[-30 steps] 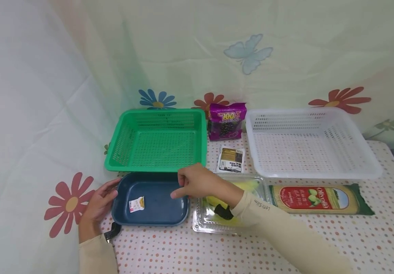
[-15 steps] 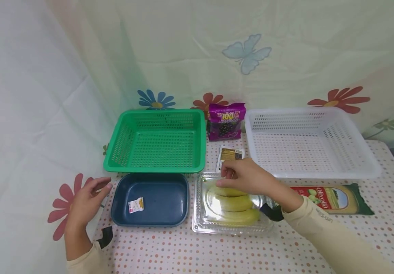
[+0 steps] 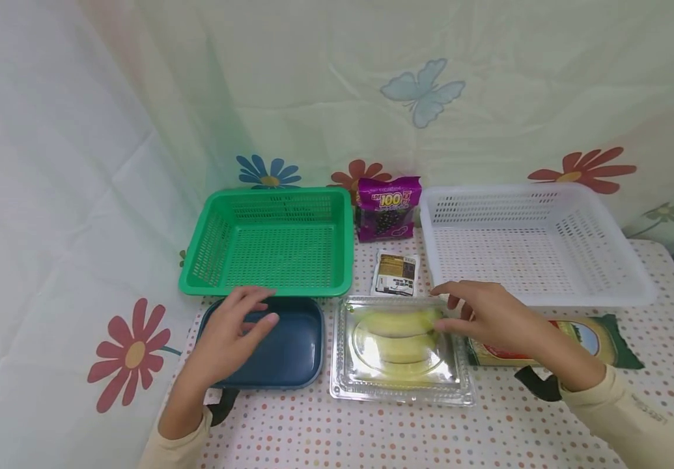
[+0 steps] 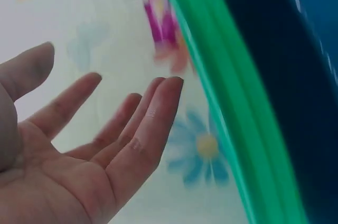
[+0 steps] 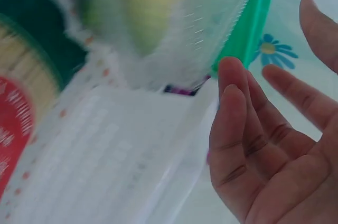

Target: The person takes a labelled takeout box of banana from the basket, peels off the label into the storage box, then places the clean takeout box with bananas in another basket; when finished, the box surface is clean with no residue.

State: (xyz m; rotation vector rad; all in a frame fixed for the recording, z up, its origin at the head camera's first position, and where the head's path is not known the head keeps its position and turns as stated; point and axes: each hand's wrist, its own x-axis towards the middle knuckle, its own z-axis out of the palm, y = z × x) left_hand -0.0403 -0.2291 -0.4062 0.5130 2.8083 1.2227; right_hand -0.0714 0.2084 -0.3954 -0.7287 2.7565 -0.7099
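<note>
My left hand hovers over the left side of the dark blue tray, fingers spread and loosely bent, nothing held; it hides the small packet seen in there before. My right hand is at the right edge of the clear plastic box of bananas, thumb and fingers apart with nothing between them. Beneath that hand and wrist lies the pack of spaghetti, partly covered. In the right wrist view the box looks blurred beyond the fingers.
Behind the tray stands a green basket, and a white basket is at the back right. Between them are a purple candy bag standing upright and a small flat packet. A patterned curtain closes off the back.
My right hand has moved right, from above the blue tray across the banana box to its right edge, its fingers opening. My left hand drew away from the tray, then came back over it.
</note>
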